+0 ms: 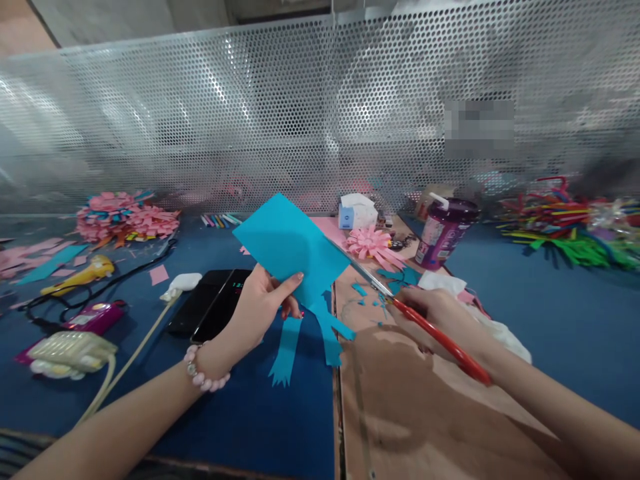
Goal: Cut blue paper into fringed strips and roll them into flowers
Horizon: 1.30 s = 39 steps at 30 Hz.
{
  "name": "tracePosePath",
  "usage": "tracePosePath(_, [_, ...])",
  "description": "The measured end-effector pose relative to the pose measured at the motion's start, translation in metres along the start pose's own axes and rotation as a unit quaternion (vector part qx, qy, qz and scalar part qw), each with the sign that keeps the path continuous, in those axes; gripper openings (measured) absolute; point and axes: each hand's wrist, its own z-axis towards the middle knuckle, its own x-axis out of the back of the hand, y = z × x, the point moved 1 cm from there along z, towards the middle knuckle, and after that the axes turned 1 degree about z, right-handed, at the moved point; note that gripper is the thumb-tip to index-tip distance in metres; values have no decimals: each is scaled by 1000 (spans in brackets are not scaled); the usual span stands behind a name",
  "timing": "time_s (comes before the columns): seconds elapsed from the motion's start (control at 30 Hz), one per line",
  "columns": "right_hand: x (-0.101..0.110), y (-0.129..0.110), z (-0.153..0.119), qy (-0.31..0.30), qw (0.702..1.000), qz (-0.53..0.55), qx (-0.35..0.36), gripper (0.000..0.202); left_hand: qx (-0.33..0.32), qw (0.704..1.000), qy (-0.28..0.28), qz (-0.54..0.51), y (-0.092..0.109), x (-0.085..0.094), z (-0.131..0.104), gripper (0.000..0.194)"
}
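My left hand [273, 293] pinches a sheet of bright blue paper [295, 240] near its lower edge, thumb on top. Below the sheet hang blue strips [286, 353], one with a jagged, fringed end. My right hand [435, 313] is wrapped around the red handles of a pair of scissors [425, 327]. Their silver blades point up and left and meet the right side of the blue sheet. Whether the blades are apart cannot be made out. Small blue scraps [361, 289] lie on the brown board under the blades.
A pink paper flower [371, 241], a tissue box [357, 212] and a purple cup [445, 233] with a straw stand behind. To the left lie a phone [220, 307], a power strip [74, 352] and a yellow glue gun [83, 275]. Paper flowers [125, 219] sit farther back, before a perforated metal screen [300, 107].
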Motion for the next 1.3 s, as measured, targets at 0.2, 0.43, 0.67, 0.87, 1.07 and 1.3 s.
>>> tracePosePath(0.2, [-2, -1, 0, 1, 1000, 30, -9, 24, -8, 1000, -3, 1, 3, -1, -1, 37])
tracePosePath(0.43, [-1, -10, -3, 12, 998, 52, -16, 21, 7, 997, -21, 79, -3, 4, 0, 27])
tracePosePath(0.67, [-4, -6, -1, 38, 999, 10, 20, 31, 37, 991, -7, 127, 1, 4, -2, 53])
tracePosePath(0.87, [-4, -5, -1, 45, 999, -3, 30, 29, 34, 990, -15, 137, 3, 4, -2, 55])
tracePosePath(1.07, [-1, -10, -2, 43, 999, 6, 32, 29, 37, 990, -17, 138, 5, 4, -2, 56])
tracePosePath(1.3, [-5, -7, 0, 60, 998, 4, 36, 33, 53, 993, -19, 105, 1, 4, -1, 52])
